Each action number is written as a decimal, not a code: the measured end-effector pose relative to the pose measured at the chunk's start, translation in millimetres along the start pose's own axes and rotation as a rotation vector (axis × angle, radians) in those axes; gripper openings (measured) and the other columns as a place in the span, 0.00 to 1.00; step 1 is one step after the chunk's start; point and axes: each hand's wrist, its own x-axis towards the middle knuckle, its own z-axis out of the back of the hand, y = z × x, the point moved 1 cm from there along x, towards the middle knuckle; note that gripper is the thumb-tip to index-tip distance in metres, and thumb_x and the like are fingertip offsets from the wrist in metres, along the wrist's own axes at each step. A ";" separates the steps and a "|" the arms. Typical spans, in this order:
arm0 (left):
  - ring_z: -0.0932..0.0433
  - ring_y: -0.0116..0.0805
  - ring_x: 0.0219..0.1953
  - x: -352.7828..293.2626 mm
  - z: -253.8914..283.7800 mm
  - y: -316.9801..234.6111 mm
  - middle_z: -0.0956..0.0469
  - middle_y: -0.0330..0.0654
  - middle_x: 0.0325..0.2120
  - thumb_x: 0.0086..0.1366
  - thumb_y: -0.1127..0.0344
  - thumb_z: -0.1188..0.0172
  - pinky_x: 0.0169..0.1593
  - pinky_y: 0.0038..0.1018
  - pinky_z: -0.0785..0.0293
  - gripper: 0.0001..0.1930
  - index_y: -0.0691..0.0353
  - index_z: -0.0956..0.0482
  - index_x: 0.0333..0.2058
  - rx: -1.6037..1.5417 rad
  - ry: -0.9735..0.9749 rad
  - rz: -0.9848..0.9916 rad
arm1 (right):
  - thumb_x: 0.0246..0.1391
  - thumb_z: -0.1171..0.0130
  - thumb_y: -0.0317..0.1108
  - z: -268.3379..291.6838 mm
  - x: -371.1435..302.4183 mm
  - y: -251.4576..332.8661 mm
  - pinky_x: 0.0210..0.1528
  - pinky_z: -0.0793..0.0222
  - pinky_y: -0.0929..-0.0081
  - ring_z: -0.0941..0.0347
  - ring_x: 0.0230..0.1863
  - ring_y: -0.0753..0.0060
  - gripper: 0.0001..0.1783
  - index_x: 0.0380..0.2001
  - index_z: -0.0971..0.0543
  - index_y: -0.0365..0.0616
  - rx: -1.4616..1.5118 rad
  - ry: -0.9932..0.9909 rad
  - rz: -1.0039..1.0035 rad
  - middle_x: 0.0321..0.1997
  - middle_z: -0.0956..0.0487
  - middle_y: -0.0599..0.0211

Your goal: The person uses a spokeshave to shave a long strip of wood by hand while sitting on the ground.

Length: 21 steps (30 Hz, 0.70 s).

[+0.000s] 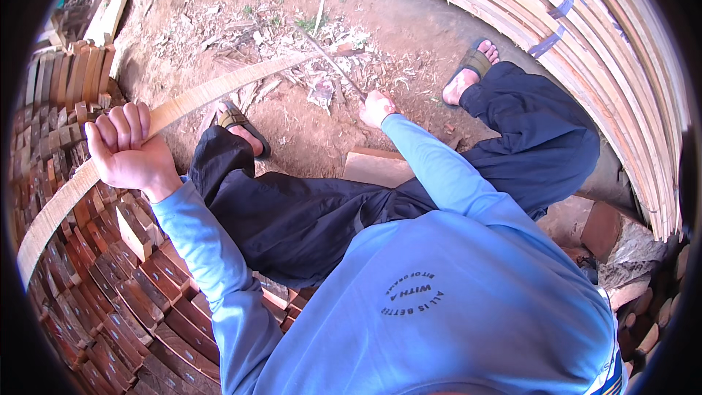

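Seen from above, a seated person in a blue sweatshirt (431,285) and dark trousers (300,212) works with both bare hands over bare earth (292,139) strewn with pale shavings (319,93). The left hand (131,145), at the left of the view, is a closed fist, its fingers curled tight with a long, flat, pale wooden strip (208,93) in their hold. That strip is the thing between the hands: its long axis runs on a slant from the lower left, past the left fist, up and rightward to a far end on the ground beyond the feet, and the wide lens shows it bowed. The right hand (378,107), near the middle, is also closed, its fingers wrapped round the near end of a long, thin, dark tool (333,64) that points up and to the left, crossing the strip's line close to its far end; whether the two touch, I cannot tell. From the right fingers, that far end lies ahead and slightly left, so the right hand is the nearer to it, while the left holds the strip well back. Stacked wooden blocks (110,300) fill the left side, and long pale boards (621,66) curve along the right
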 end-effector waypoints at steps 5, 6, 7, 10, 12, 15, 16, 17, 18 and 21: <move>0.59 0.24 0.15 -0.3 -2.7 0.4 0.55 0.31 0.11 0.70 0.60 0.57 0.22 0.26 0.57 0.24 0.50 0.53 0.14 -0.003 0.008 -0.001 | 0.52 0.46 0.45 29.8 7.4 -1.7 0.53 0.28 0.63 0.22 0.46 0.51 0.22 0.36 0.19 0.35 0.082 0.155 -0.098 0.40 0.20 0.42; 0.59 0.24 0.15 -0.9 -3.3 1.0 0.55 0.31 0.11 0.70 0.60 0.57 0.22 0.26 0.57 0.24 0.50 0.53 0.14 -0.006 0.016 -0.001 | 0.52 0.46 0.45 26.2 7.8 -4.5 0.53 0.28 0.62 0.22 0.45 0.50 0.22 0.36 0.19 0.35 0.070 0.123 -0.058 0.40 0.20 0.42; 0.58 0.24 0.15 -2.0 0.3 1.3 0.55 0.31 0.11 0.70 0.60 0.57 0.22 0.26 0.57 0.24 0.50 0.53 0.14 -0.004 0.035 -0.002 | 0.52 0.46 0.46 19.5 8.0 -8.7 0.53 0.28 0.62 0.22 0.45 0.50 0.22 0.36 0.19 0.35 0.058 0.092 -0.017 0.39 0.20 0.42; 0.58 0.24 0.15 -3.5 -3.4 0.9 0.55 0.30 0.10 0.70 0.59 0.57 0.22 0.26 0.57 0.24 0.50 0.53 0.14 0.006 0.021 0.006 | 0.53 0.46 0.46 17.1 -4.6 -4.0 0.52 0.28 0.61 0.22 0.44 0.48 0.22 0.36 0.19 0.36 0.082 0.083 0.081 0.37 0.19 0.43; 0.56 0.24 0.16 -1.3 3.5 -1.5 0.55 0.30 0.11 0.68 0.61 0.57 0.23 0.25 0.56 0.23 0.49 0.52 0.14 -0.035 0.084 0.030 | 0.54 0.46 0.45 16.9 -6.1 6.4 0.53 0.28 0.60 0.22 0.44 0.48 0.21 0.37 0.19 0.36 0.105 0.068 0.155 0.37 0.19 0.43; 0.57 0.24 0.15 -0.9 -5.1 1.4 0.55 0.30 0.11 0.69 0.60 0.57 0.23 0.25 0.56 0.24 0.49 0.52 0.14 -0.008 0.044 0.024 | 0.53 0.46 0.44 -30.9 37.0 -41.0 0.49 0.26 0.62 0.21 0.43 0.52 0.20 0.36 0.18 0.37 0.181 0.049 -0.043 0.38 0.19 0.46; 0.57 0.24 0.15 -0.1 -6.2 4.3 0.55 0.30 0.11 0.70 0.60 0.57 0.22 0.25 0.57 0.24 0.50 0.52 0.14 -0.003 0.045 0.013 | 0.53 0.47 0.44 -47.9 55.4 -56.5 0.48 0.25 0.62 0.20 0.42 0.53 0.20 0.35 0.18 0.37 0.219 0.045 -0.119 0.38 0.19 0.46; 0.58 0.24 0.15 -1.7 0.8 1.9 0.55 0.30 0.10 0.70 0.59 0.57 0.22 0.25 0.57 0.25 0.50 0.52 0.13 0.013 0.023 -0.012 | 0.52 0.45 0.42 -20.5 30.9 -32.5 0.44 0.23 0.65 0.19 0.39 0.56 0.19 0.35 0.18 0.36 0.100 0.052 -0.117 0.35 0.18 0.48; 0.58 0.24 0.15 0.4 1.1 1.1 0.55 0.30 0.10 0.71 0.59 0.57 0.22 0.25 0.57 0.25 0.50 0.52 0.13 0.014 0.017 -0.010 | 0.54 0.45 0.43 -6.7 25.8 -23.2 0.38 0.24 0.66 0.19 0.35 0.58 0.19 0.35 0.19 0.35 0.105 0.084 -0.106 0.34 0.18 0.49; 0.58 0.24 0.15 1.1 -1.8 1.4 0.54 0.30 0.10 0.71 0.58 0.57 0.21 0.26 0.57 0.25 0.50 0.52 0.13 0.011 0.020 -0.006 | 0.57 0.43 0.44 4.5 25.9 -11.1 0.20 0.27 0.65 0.24 0.21 0.64 0.20 0.31 0.23 0.33 0.267 0.158 -0.095 0.24 0.23 0.56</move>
